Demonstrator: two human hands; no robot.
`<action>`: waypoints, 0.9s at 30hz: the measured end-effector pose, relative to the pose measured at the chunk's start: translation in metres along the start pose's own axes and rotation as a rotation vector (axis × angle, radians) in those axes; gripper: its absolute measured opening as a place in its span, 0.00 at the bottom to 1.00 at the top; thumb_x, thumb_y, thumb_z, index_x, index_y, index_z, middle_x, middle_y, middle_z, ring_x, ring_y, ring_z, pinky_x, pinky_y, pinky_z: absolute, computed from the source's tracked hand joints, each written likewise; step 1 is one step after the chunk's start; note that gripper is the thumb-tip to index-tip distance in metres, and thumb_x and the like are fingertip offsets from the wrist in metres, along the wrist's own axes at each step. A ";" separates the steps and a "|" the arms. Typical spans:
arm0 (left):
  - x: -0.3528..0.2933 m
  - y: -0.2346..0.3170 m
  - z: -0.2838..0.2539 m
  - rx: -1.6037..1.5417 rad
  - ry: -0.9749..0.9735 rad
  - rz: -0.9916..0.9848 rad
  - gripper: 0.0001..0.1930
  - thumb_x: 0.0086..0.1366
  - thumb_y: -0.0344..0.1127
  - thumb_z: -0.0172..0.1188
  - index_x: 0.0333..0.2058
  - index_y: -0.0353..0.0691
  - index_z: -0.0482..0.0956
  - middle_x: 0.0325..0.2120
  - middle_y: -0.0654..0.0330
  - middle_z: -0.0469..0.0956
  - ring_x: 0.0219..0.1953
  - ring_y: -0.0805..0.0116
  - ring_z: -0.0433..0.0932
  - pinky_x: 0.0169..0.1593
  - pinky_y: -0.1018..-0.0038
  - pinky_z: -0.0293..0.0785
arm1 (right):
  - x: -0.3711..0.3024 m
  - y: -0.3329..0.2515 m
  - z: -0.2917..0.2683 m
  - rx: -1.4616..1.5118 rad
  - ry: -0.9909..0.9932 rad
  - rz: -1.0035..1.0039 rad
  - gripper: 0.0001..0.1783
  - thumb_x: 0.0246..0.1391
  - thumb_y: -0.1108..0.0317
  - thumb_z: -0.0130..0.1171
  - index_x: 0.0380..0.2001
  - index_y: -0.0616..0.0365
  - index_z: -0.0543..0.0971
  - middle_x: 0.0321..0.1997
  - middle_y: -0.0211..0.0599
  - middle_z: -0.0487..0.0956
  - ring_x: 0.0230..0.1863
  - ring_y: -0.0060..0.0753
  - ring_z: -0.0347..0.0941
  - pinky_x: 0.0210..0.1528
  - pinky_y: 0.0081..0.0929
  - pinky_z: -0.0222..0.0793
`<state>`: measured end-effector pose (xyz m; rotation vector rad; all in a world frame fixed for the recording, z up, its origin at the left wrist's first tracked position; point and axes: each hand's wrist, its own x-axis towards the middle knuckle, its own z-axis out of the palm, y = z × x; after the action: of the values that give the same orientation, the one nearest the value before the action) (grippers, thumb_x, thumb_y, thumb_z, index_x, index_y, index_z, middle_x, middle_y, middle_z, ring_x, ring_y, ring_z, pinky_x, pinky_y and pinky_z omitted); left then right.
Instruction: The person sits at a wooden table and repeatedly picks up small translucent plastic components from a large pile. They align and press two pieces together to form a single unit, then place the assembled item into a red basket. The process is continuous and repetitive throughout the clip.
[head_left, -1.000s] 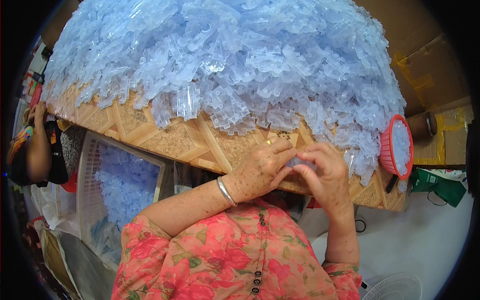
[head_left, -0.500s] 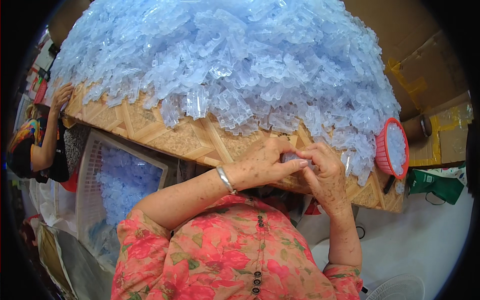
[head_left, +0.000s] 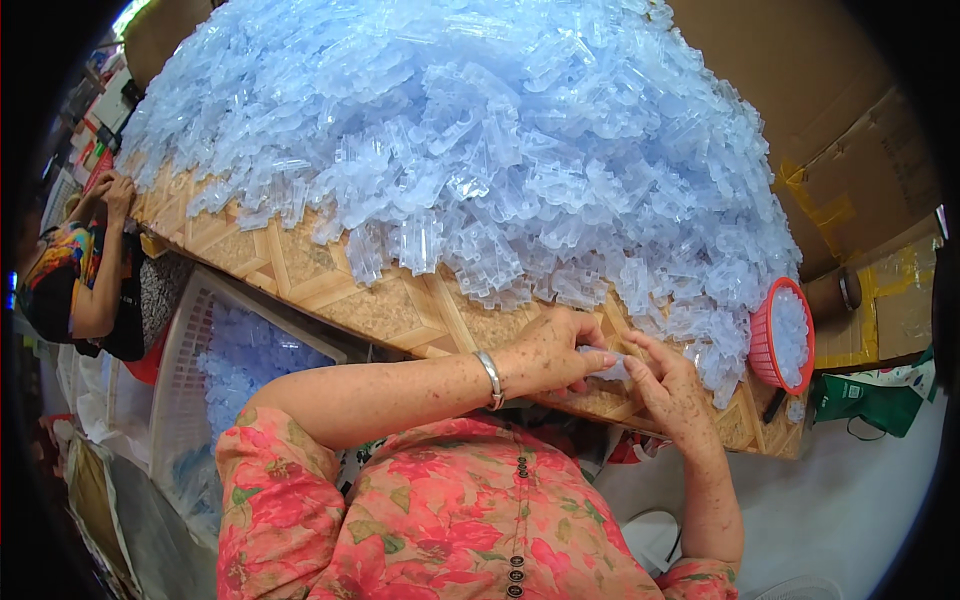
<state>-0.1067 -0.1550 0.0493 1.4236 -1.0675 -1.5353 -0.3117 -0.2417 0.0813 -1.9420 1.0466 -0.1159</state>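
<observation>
A heap of clear, bluish plastic pieces [head_left: 470,150] covers most of the wood-patterned table [head_left: 370,312]. Close to the table's near edge, my left hand [head_left: 548,352], with a silver bangle at its wrist, pinches one small clear plastic piece [head_left: 610,370] between thumb and fingers. From the other side my right hand [head_left: 672,390] meets the piece's right end with its thumb, the index finger lifted a little off. Part of the piece is hidden by my fingers, so its exact shape cannot be made out.
A red basket [head_left: 764,345] of the pieces stands at the table's right end, by a dark object [head_left: 774,405]. Lower left is a white crate [head_left: 172,400] with more pieces. A co-worker's hands [head_left: 112,192] are at the far left corner. Cardboard [head_left: 850,190] walls the right.
My hands have drawn slightly apart, uncovering more of the piece, and my right index finger has lifted. The co-worker's hands have come together. The whole view has shifted slightly.
</observation>
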 end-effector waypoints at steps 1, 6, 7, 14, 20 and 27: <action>0.000 0.001 0.000 -0.004 -0.010 0.001 0.13 0.69 0.39 0.65 0.44 0.34 0.78 0.33 0.57 0.83 0.30 0.70 0.85 0.26 0.74 0.81 | 0.002 0.002 -0.001 0.077 -0.066 0.059 0.19 0.67 0.58 0.57 0.52 0.61 0.77 0.25 0.35 0.80 0.20 0.22 0.73 0.25 0.26 0.68; 0.005 0.004 -0.004 -0.042 -0.056 -0.101 0.14 0.69 0.39 0.65 0.45 0.34 0.79 0.37 0.56 0.83 0.32 0.70 0.85 0.30 0.74 0.84 | 0.015 -0.006 -0.005 0.336 -0.370 0.367 0.23 0.69 0.49 0.54 0.51 0.58 0.66 0.31 0.45 0.83 0.16 0.25 0.76 0.15 0.20 0.67; 0.007 0.002 -0.004 -0.030 -0.052 -0.076 0.13 0.69 0.38 0.65 0.45 0.34 0.79 0.37 0.56 0.83 0.32 0.70 0.85 0.31 0.75 0.84 | 0.018 -0.004 -0.006 0.411 -0.411 0.423 0.24 0.69 0.48 0.54 0.51 0.57 0.64 0.32 0.47 0.83 0.17 0.26 0.78 0.13 0.19 0.67; 0.012 -0.012 0.000 -0.066 -0.060 -0.056 0.11 0.70 0.35 0.64 0.46 0.35 0.80 0.39 0.58 0.83 0.36 0.72 0.85 0.36 0.76 0.85 | 0.020 0.000 -0.003 0.557 -0.418 0.502 0.25 0.68 0.49 0.56 0.52 0.57 0.62 0.33 0.51 0.83 0.22 0.33 0.82 0.15 0.23 0.75; 0.010 -0.024 0.003 0.029 0.016 0.022 0.10 0.71 0.34 0.63 0.46 0.35 0.80 0.39 0.58 0.83 0.35 0.76 0.83 0.38 0.77 0.85 | 0.020 0.004 0.005 0.567 -0.376 0.441 0.24 0.68 0.51 0.56 0.52 0.58 0.63 0.33 0.52 0.83 0.24 0.33 0.83 0.15 0.23 0.75; -0.006 -0.023 0.014 0.248 0.127 0.235 0.11 0.68 0.28 0.62 0.48 0.35 0.79 0.37 0.60 0.83 0.34 0.79 0.81 0.35 0.80 0.80 | 0.011 0.022 0.017 0.602 -0.243 0.301 0.28 0.67 0.49 0.58 0.55 0.59 0.63 0.31 0.51 0.83 0.23 0.32 0.82 0.16 0.21 0.75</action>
<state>-0.1201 -0.1400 0.0307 1.4787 -1.3302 -1.1610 -0.3107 -0.2432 0.0512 -1.2127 0.9869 -0.0202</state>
